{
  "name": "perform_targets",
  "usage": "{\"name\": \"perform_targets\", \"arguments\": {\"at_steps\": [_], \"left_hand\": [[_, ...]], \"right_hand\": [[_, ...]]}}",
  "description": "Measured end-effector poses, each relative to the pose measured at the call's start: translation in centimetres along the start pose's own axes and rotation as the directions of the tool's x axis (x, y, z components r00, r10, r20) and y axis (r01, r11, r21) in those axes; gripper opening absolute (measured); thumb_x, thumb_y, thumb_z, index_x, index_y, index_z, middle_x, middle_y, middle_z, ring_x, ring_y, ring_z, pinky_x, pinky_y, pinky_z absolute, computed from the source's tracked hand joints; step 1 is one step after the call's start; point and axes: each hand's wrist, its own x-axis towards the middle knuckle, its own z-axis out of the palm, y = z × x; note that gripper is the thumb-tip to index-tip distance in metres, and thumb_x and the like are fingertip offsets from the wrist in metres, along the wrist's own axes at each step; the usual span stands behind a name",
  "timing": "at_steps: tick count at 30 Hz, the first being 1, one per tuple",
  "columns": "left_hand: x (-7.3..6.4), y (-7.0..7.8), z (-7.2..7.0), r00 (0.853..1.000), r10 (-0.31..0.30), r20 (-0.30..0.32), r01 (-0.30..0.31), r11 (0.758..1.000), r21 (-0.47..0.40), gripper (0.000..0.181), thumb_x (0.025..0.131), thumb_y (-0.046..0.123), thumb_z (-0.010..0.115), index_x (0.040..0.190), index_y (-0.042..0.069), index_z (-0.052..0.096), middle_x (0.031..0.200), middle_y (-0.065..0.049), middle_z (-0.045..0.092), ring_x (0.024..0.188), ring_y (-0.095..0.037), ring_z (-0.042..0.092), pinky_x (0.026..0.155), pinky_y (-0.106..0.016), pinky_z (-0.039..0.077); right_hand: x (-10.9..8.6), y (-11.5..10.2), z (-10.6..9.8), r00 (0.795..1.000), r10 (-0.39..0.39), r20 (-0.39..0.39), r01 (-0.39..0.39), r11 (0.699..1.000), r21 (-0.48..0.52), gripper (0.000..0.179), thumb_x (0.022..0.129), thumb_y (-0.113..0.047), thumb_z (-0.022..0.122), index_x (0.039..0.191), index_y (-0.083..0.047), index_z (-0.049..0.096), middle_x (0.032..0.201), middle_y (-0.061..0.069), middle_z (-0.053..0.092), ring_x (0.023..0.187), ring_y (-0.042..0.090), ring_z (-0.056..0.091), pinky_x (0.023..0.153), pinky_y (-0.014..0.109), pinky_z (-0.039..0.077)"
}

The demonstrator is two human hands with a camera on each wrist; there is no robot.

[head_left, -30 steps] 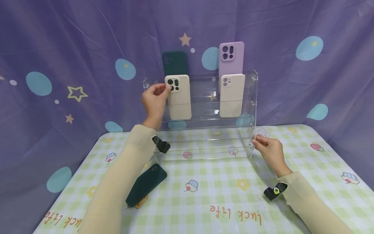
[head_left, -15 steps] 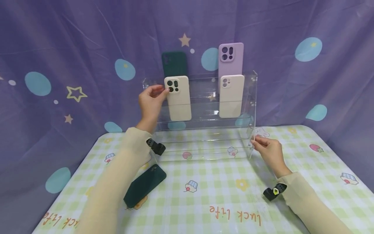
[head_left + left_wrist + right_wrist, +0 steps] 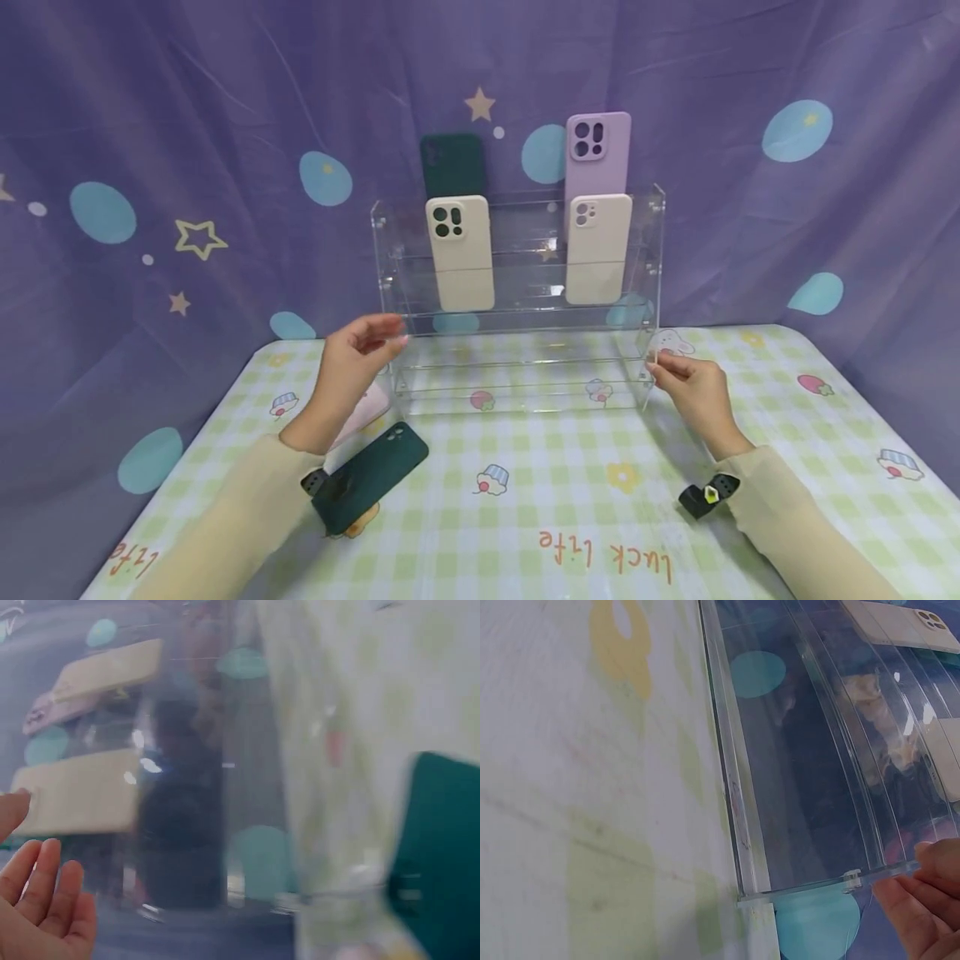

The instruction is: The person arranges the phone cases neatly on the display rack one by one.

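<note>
A clear acrylic tiered stand (image 3: 654, 279) stands at the back of the table. My left hand (image 3: 351, 375) is beside its left side, fingers loosely bent and holding nothing. Upright on the stand are two cream phone cases, the left one (image 3: 467, 279) and the right one (image 3: 597, 267). Behind them rise a dark green phone case (image 3: 454, 165) and a lilac phone case (image 3: 611, 162). My right hand (image 3: 696, 400) pinches the stand's right side panel near its lower part; the right wrist view shows thumb and fingers (image 3: 907, 907) at that edge.
On the table's left lie another dark green phone case (image 3: 378, 475) and a pale pink phone case (image 3: 366, 410), partly hidden by my left hand. A checked cloth (image 3: 570, 500) covers the table. A purple curtain (image 3: 247, 108) hangs close behind the stand.
My left hand has let go of the left cream phone case and moved down and left, which uncovers the pink phone case. The cream case stays on the stand. My right hand keeps its place.
</note>
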Motion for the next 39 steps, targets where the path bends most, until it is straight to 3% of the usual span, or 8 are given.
{"name": "perform_targets", "arguments": {"at_steps": [5, 11, 16, 19, 27, 30, 34, 39], "left_hand": [[-2.4, -3.2, -0.9, 0.982, -0.155, 0.109, 0.152, 0.988, 0.033, 0.042, 0.088, 0.017, 0.068, 0.124, -0.002, 0.057, 0.121, -0.019, 0.06, 0.095, 0.003, 0.057, 0.083, -0.014, 0.046], [-4.0, -5.7, -1.1, 0.954, -0.231, 0.192, 0.246, 0.968, -0.057, 0.047, 0.088, 0.008, 0.066, 0.129, -0.008, 0.049, 0.125, -0.024, 0.056, 0.099, -0.003, 0.059, 0.083, -0.015, 0.048], [-5.1, -6.7, -1.1, 0.954, -0.276, 0.12, 0.286, 0.956, -0.068, 0.046, 0.087, 0.012, 0.069, 0.127, -0.004, 0.054, 0.121, -0.01, 0.062, 0.102, -0.004, 0.057, 0.083, -0.014, 0.047], [-5.7, -7.4, -1.2, 0.95, -0.291, 0.109, 0.298, 0.953, -0.055, 0.044, 0.086, 0.01, 0.069, 0.124, -0.006, 0.056, 0.117, -0.01, 0.063, 0.098, -0.003, 0.057, 0.083, -0.014, 0.047], [-6.7, -9.6, -1.4, 0.886, -0.431, 0.17, 0.439, 0.898, -0.013, 0.049, 0.085, 0.008, 0.069, 0.128, -0.008, 0.051, 0.124, -0.019, 0.059, 0.093, 0.003, 0.058, 0.08, -0.014, 0.048], [-6.9, -9.7, -1.3, 0.883, -0.433, 0.179, 0.437, 0.899, 0.018, 0.05, 0.085, 0.009, 0.069, 0.128, -0.008, 0.051, 0.125, -0.02, 0.059, 0.104, -0.01, 0.062, 0.08, -0.014, 0.048], [-7.2, -9.5, -1.0, 0.891, -0.407, 0.199, 0.396, 0.913, 0.094, 0.052, 0.084, 0.011, 0.071, 0.128, -0.008, 0.052, 0.127, -0.021, 0.057, 0.117, -0.03, 0.055, 0.083, -0.017, 0.048], [-7.1, -10.0, -0.8, 0.897, -0.376, 0.233, 0.338, 0.923, 0.185, 0.057, 0.081, 0.014, 0.075, 0.13, -0.006, 0.052, 0.13, -0.021, 0.055, 0.119, -0.034, 0.052, 0.093, -0.035, 0.047]], "right_hand": [[0.0, 0.3, 0.0, 1.0, -0.029, 0.006, 0.029, 1.0, -0.001, 0.031, 0.088, -0.01, 0.066, 0.111, 0.011, 0.064, 0.106, 0.027, 0.064, 0.069, -0.016, 0.057, 0.061, 0.009, 0.05], [0.1, 0.2, 0.1, 0.999, -0.039, 0.015, 0.04, 0.999, -0.011, 0.03, 0.089, -0.01, 0.066, 0.111, 0.01, 0.064, 0.107, 0.026, 0.064, 0.069, -0.016, 0.057, 0.062, 0.01, 0.05], [0.1, 0.2, 0.1, 0.999, -0.027, 0.031, 0.027, 1.0, -0.012, 0.03, 0.089, -0.01, 0.066, 0.111, 0.01, 0.064, 0.108, 0.026, 0.064, 0.069, -0.014, 0.058, 0.062, 0.01, 0.05], [0.2, 0.3, 0.2, 0.999, -0.029, 0.024, 0.03, 0.999, -0.028, 0.029, 0.089, -0.01, 0.066, 0.11, 0.009, 0.065, 0.109, 0.025, 0.064, 0.068, -0.015, 0.057, 0.061, 0.01, 0.05], [0.3, 0.4, 0.1, 0.998, -0.057, 0.013, 0.057, 0.998, -0.041, 0.028, 0.088, -0.01, 0.066, 0.109, 0.009, 0.066, 0.106, 0.026, 0.064, 0.066, -0.016, 0.056, 0.059, 0.009, 0.049], [0.2, 0.3, 0.0, 0.998, -0.056, 0.011, 0.056, 0.998, -0.042, 0.028, 0.088, -0.009, 0.067, 0.108, 0.01, 0.066, 0.104, 0.026, 0.065, 0.065, -0.016, 0.056, 0.059, 0.009, 0.049], [0.1, 0.3, 0.0, 0.999, -0.044, 0.016, 0.045, 0.998, -0.035, 0.028, 0.088, -0.009, 0.067, 0.109, 0.009, 0.066, 0.105, 0.026, 0.065, 0.066, -0.014, 0.057, 0.059, 0.009, 0.05], [0.1, 0.3, -0.2, 0.999, -0.044, 0.015, 0.044, 0.998, -0.041, 0.028, 0.088, -0.01, 0.067, 0.109, 0.009, 0.066, 0.108, 0.026, 0.064, 0.067, -0.015, 0.056, 0.059, 0.009, 0.049]]}}
